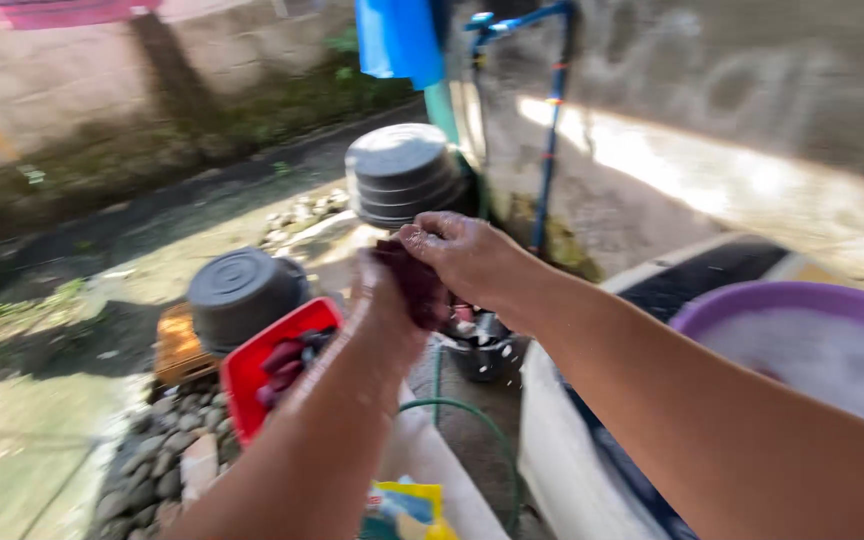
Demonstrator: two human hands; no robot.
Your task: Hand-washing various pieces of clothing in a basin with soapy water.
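hands, left hand (384, 300) and right hand (462, 255), grip dark red cloth (414, 285).

An outdoor home wash yard: sudsy purple basin (802, 300), blue tap pipe (552, 120), green hose (472, 415).

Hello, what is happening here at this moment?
A person stands outdoors and grips a dark red cloth with both hands, the left hand and the right hand, held out in front. Below lies a red basin with more dark cloth inside. To the right sits a purple tub of soapy water. Grey upturned basins and a green hose are nearby.
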